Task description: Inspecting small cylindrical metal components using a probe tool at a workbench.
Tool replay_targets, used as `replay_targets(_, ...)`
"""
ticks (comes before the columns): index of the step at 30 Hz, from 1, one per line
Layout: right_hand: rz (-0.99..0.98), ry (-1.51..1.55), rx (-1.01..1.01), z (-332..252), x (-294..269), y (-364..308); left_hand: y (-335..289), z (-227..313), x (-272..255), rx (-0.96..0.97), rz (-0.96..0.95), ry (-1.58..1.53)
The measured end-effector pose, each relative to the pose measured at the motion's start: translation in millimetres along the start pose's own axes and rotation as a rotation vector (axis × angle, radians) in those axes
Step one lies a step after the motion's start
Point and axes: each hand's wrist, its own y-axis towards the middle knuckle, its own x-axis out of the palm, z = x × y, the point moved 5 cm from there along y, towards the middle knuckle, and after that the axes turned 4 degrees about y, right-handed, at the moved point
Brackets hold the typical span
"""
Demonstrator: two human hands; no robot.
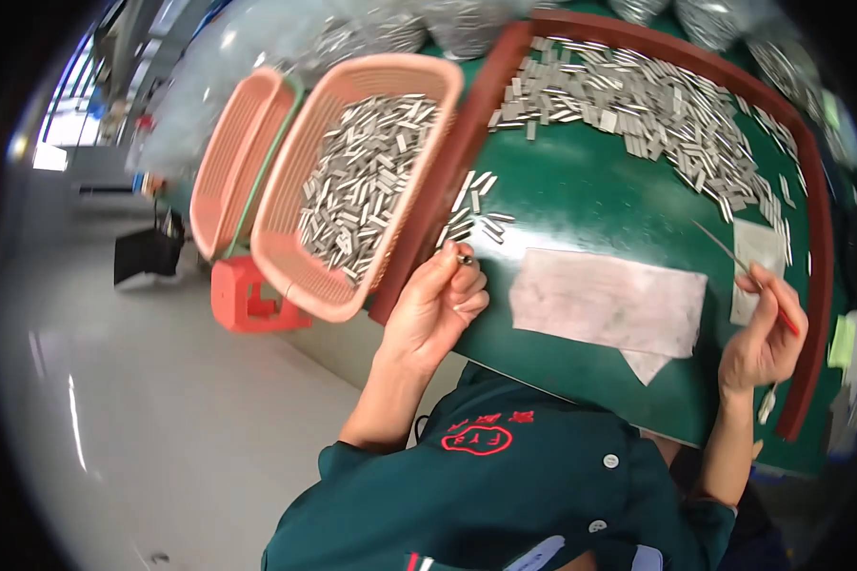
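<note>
My left hand (436,303) is closed, pinching a small metal piece (465,260) between thumb and fingers near the table's left edge. Just beyond it, several loose metal pieces (490,228) lie on the green tabletop (581,195). In my right hand (767,333) is a thin pointed metal tool with a red handle (787,322), its tip slanting up and to the left. Between the hands a whitish cloth (609,300) is spread flat, apart from both. Partly behind the tool and right hand lies a smaller pale cloth (760,249).
A large pile of metal pieces (638,105) covers the table's far side, inside a raised reddish-brown border (814,285). Left of it stands a pink basket (328,303) of similar pieces, beside another pink basket (233,157) and a red stool (243,300). Bagged pieces (467,29) sit behind.
</note>
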Motion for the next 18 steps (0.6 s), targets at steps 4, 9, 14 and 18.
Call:
replay_targets(4, 0.003, -0.043, -0.006, 4, 1, -5, -10, 3, -12, -0.001, 0.019, -0.127)
replay_targets(9, -0.008, -0.115, 0.002, 6, 1, -4, -11, 5, -24, 0.000, 0.018, -0.149)
replay_targets(14, -0.008, -0.121, 0.023, 7, 3, -3, -9, 0, -31, -0.018, 0.051, -0.062)
replay_targets(18, -0.016, -0.142, 0.035, 9, 5, -3, -8, -2, -35, -0.004, 0.033, -0.071)
